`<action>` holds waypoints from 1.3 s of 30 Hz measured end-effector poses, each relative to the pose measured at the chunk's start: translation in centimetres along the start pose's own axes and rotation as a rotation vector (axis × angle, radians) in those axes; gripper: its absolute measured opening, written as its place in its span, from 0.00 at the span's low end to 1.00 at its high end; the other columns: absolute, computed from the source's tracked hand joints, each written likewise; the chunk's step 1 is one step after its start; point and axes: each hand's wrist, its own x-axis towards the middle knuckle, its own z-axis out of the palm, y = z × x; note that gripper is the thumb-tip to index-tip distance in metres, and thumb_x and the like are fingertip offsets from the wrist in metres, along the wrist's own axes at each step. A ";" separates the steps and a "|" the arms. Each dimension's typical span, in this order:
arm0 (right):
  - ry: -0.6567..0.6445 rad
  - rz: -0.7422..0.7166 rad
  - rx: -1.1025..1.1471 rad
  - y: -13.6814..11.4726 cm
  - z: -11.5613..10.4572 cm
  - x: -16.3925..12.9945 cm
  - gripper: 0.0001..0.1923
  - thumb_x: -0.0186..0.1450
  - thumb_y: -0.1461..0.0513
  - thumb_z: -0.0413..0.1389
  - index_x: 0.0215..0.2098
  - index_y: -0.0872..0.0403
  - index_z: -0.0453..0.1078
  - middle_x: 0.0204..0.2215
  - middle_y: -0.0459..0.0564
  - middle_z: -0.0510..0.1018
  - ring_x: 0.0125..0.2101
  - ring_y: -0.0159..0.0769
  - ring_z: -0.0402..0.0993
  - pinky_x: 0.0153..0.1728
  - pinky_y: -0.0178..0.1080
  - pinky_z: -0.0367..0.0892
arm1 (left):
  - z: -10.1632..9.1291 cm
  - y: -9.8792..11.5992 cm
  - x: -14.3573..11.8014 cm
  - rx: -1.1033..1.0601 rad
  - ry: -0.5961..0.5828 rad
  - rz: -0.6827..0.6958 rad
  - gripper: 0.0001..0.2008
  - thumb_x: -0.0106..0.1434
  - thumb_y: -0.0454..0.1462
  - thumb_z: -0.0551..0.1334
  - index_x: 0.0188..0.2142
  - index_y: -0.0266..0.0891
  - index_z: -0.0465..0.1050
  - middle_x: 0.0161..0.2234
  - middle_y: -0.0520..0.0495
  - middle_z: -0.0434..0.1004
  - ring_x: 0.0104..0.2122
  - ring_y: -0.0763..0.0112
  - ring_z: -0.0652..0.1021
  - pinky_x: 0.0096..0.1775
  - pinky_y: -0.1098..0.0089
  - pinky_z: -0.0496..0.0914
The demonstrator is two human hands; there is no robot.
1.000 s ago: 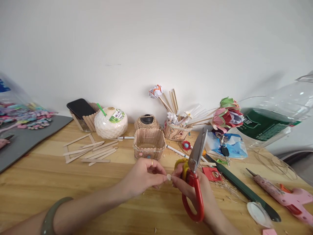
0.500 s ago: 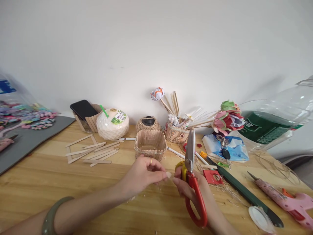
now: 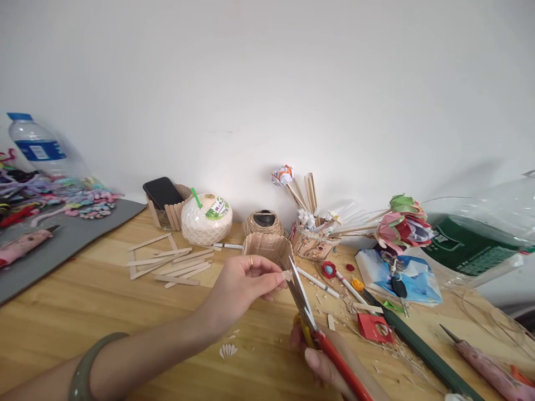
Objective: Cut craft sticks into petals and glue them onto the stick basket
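Small pale wood piece (image 3: 287, 275) pinched between thumb and fingertips of left hand (image 3: 244, 287), held above wooden table (image 3: 83, 312), just in front of stick basket (image 3: 267, 249). Scissors (image 3: 311, 320) blade tips at piece, blades slightly parted; right hand (image 3: 324, 362) clenched round red-yellow handles at lower edge. Green bangle (image 3: 86, 365) on left wrist. Loose craft sticks (image 3: 171, 262) to left; white coconut-shaped cup (image 3: 208, 219), twine ball (image 3: 263, 223) behind. Shavings scattered near red paper scrap (image 3: 374, 327).

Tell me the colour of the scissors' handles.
Red, on the scissors; the head view shows it best.
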 end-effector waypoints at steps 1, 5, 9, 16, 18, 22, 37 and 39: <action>-0.011 0.003 -0.002 0.0 0.1 0.0 0.18 0.54 0.44 0.58 0.22 0.49 0.71 0.19 0.46 0.70 0.22 0.39 0.64 0.24 0.37 0.62 | 0.0 0.0 0.0 0.001 0.007 -0.002 0.06 0.49 0.36 0.66 0.25 0.34 0.74 0.23 0.49 0.77 0.25 0.74 0.73 0.27 0.73 0.67; -0.065 0.043 -0.001 0.1 0.3 0.2 0.21 0.53 0.42 0.56 0.24 0.49 0.70 0.18 0.46 0.69 0.22 0.38 0.63 0.25 0.38 0.61 | 0.1 0.1 0.0 0.050 0.016 0.012 0.07 0.50 0.37 0.66 0.25 0.34 0.73 0.24 0.48 0.77 0.25 0.73 0.73 0.28 0.73 0.66; -0.102 0.085 -0.008 -0.4 0.1 0.2 0.21 0.52 0.42 0.57 0.25 0.50 0.69 0.19 0.46 0.68 0.23 0.37 0.63 0.26 0.38 0.60 | 0.1 -0.1 0.0 0.107 0.015 0.016 0.07 0.51 0.38 0.65 0.25 0.35 0.73 0.25 0.47 0.79 0.28 0.70 0.75 0.29 0.72 0.66; -0.044 0.053 -0.038 2.3 0.7 0.7 0.27 0.50 0.37 0.53 0.22 0.52 0.66 0.18 0.45 0.65 0.21 0.35 0.60 0.23 0.36 0.57 | 0.2 -0.1 0.0 0.139 0.004 0.004 0.06 0.51 0.37 0.65 0.24 0.35 0.73 0.25 0.48 0.78 0.27 0.71 0.76 0.31 0.71 0.68; -0.045 0.052 -0.045 3.5 0.9 0.9 0.27 0.49 0.37 0.54 0.22 0.52 0.65 0.17 0.44 0.63 0.20 0.34 0.58 0.22 0.36 0.55 | 0.2 -0.1 0.0 0.122 -0.001 -0.002 0.06 0.51 0.37 0.65 0.24 0.35 0.74 0.24 0.49 0.78 0.28 0.71 0.76 0.31 0.72 0.68; -0.048 0.054 -0.057 4.7 1.0 1.2 0.28 0.49 0.36 0.52 0.22 0.52 0.64 0.17 0.44 0.62 0.19 0.33 0.56 0.21 0.36 0.53 | 0.2 -0.2 0.0 0.087 -0.010 -0.014 0.06 0.51 0.37 0.65 0.25 0.35 0.74 0.25 0.48 0.78 0.29 0.70 0.77 0.30 0.71 0.69; -0.052 0.017 -0.109 4.9 0.7 1.0 0.28 0.52 0.36 0.50 0.23 0.52 0.63 0.19 0.45 0.63 0.21 0.35 0.58 0.22 0.36 0.53 | 0.2 -0.2 0.1 -0.004 -0.025 -0.054 0.05 0.49 0.36 0.66 0.23 0.35 0.73 0.23 0.50 0.77 0.27 0.73 0.76 0.30 0.72 0.70; -0.050 0.020 -0.118 5.0 0.7 1.0 0.28 0.52 0.36 0.50 0.23 0.52 0.63 0.19 0.44 0.62 0.21 0.34 0.57 0.21 0.36 0.52 | 0.2 -0.3 0.1 -0.009 -0.029 -0.051 0.05 0.49 0.36 0.66 0.23 0.35 0.73 0.23 0.50 0.77 0.26 0.73 0.75 0.30 0.72 0.69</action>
